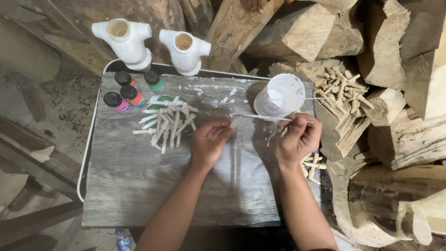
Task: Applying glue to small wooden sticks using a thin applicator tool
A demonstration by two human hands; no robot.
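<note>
The left hand pinches a small wooden peg at its fingertips, holding it just above the grey worktop. The right hand has its fingers pressed together around a thin paintbrush, and the white brush tip touches the peg. Just behind the brush stands a plastic cup smeared with white paint. To the left of the hands, a heap of white painted pegs lies on a green lid. Beside that heap stand four little paint bottles with black caps. Two white carved figures stand at the far edge of the worktop. On the right, bare wooden pegs are piled on a log, and a few more lie by the right wrist. Big chunks of wood sit all around.
</note>
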